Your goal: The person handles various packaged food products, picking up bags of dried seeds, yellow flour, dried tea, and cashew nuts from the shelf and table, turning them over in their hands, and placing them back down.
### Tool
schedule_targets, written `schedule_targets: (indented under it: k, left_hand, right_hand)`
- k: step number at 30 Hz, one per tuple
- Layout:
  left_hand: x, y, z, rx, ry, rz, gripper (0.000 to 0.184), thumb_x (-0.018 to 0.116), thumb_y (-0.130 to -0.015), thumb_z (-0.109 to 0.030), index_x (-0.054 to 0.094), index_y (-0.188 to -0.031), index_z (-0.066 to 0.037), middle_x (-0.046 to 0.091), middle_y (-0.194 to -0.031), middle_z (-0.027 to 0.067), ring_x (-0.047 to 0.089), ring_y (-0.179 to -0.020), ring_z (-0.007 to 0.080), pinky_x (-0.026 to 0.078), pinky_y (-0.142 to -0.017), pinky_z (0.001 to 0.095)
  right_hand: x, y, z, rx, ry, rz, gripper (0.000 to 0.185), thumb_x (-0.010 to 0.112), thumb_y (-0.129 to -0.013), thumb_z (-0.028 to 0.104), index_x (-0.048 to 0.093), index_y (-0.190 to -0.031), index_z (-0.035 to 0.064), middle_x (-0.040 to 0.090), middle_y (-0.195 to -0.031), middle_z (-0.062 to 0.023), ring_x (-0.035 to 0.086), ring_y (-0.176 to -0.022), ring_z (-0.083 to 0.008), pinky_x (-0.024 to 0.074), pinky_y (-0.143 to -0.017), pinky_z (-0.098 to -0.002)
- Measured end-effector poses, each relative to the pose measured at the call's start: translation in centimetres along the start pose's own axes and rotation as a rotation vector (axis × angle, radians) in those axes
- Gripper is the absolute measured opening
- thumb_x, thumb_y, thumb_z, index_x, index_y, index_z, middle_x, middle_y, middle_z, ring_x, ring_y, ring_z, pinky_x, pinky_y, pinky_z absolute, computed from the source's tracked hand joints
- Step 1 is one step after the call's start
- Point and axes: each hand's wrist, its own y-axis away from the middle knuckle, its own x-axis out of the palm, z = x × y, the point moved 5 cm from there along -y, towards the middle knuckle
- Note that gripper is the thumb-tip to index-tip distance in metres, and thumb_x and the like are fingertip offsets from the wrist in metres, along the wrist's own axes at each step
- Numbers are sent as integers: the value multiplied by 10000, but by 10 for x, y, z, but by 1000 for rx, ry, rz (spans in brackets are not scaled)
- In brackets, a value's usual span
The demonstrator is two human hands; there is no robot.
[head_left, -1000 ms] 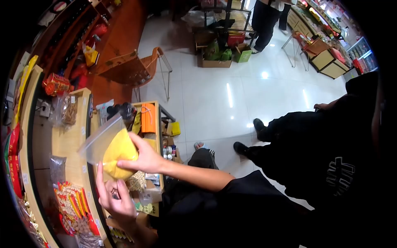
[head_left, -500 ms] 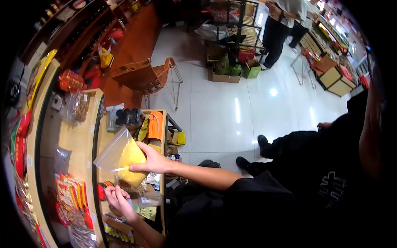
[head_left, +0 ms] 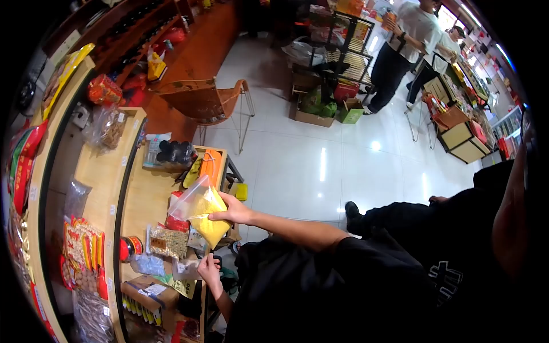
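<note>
A clear plastic bag of fine yellow grain or meal [head_left: 210,226] is held upright in front of the shelves. My right hand [head_left: 233,209] grips its side, thumb on the near face and fingers behind. The bag's upper part is clear and slack. Just beneath its lower corner is my left hand [head_left: 210,270], fingers drawn together; whether they pinch that corner or something small cannot be made out. Behind and to the left on the shelf lie a bag of pale beans or nuts [head_left: 168,241] and a red-and-black jar [head_left: 131,248].
A cardboard box [head_left: 150,294] and an orange box [head_left: 210,163] share the shelf. Packaged goods [head_left: 83,246] fill the shelf farther left. A brown chair [head_left: 214,106] stands beyond. Close on the right is a person in black [head_left: 446,251]; others stand farther back.
The bag has shifted right and slightly down in the view with my right hand. My left hand has moved right, to under the bag's lower corner, uncovering the shelf goods.
</note>
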Motion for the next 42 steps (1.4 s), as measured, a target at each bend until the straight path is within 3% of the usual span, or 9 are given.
schedule_targets:
  k: [7, 16, 20, 23, 24, 28, 29, 34, 42]
  left_hand:
    - [18, -27, -8, 2, 10, 97, 194, 574, -909, -122, 612, -893, 68, 671, -785, 114, 541, -459, 99, 401, -400, 211]
    - [26, -57, -64, 131, 129, 103, 124, 574, -898, -81, 528, -827, 9, 585, -677, 52, 489, -462, 90, 378, -421, 207]
    - [26, -46, -43, -27, 202, 183, 309, 475, -977, -244, 604, -1081, 17, 655, -830, 63, 579, -566, 110, 409, -477, 209]
    - [27, -28, -44, -103, 306, 237, 452, 411, -980, -395, 508, -1254, -48, 606, -1103, 78, 594, -946, 161, 465, -772, 320]
    - [30, -22, -47, -143, 409, 311, 577, 366, -971, -487, 387, -1371, -72, 481, -1296, 99, 490, -1148, 198, 367, -971, 379]
    - [40, -21, -68, -69, 673, 354, 598, 341, -985, -475, 305, -1412, -59, 349, -1421, 115, 347, -1294, 247, 253, -1073, 370]
    - [47, -22, -77, -21, 741, 526, 574, 358, -993, -435, 303, -1409, -44, 349, -1423, 123, 348, -1298, 254, 252, -1079, 364]
    - [50, -22, -82, 52, 508, 321, 532, 540, -952, -226, 316, -1393, -30, 371, -1408, 115, 393, -1268, 226, 317, -1047, 357]
    - [68, -23, -86, -39, 366, 505, 498, 630, -898, -134, 397, -1321, -12, 515, -1248, 96, 524, -1120, 192, 430, -930, 309]
  right_hand:
    - [-23, 3, -13, 120, 91, -46, 629, 779, -755, 262, 463, -1250, 36, 605, -1061, -69, 567, -966, -139, 467, -844, -292]
    - [-18, -5, -54, 122, -41, -73, 627, 760, -770, 221, 446, -1281, 35, 592, -1113, -70, 554, -1022, -152, 445, -906, -310]
    - [-19, -11, -60, 74, -76, -62, 611, 750, -779, 208, 448, -1282, 37, 583, -1132, -66, 547, -1035, -153, 440, -915, -307]
    - [-18, -8, -54, 125, 28, -56, 669, 768, -760, 216, 431, -1309, 37, 580, -1132, -67, 531, -1054, -158, 422, -933, -313]
    - [-16, -8, -55, 100, 16, -38, 692, 773, -754, 225, 424, -1321, 38, 578, -1139, -72, 522, -1069, -160, 414, -943, -314]
    - [-5, -5, -69, 128, -11, 28, 675, 766, -762, 234, 429, -1313, 35, 572, -1157, -73, 512, -1079, -157, 413, -945, -313]
    - [-1, -3, -69, 134, -22, 33, 675, 766, -762, 234, 429, -1313, 35, 572, -1157, -73, 512, -1079, -157, 413, -945, -313]
    - [-1, -5, -57, 66, -28, 58, 624, 742, -782, 210, 431, -1289, 24, 568, -1155, -78, 510, -1075, -159, 413, -944, -315]
    - [-6, 5, -84, 47, 33, 55, 628, 698, -801, 185, 395, -1328, 30, 561, -1184, -102, 509, -1102, -181, 411, -954, -321]
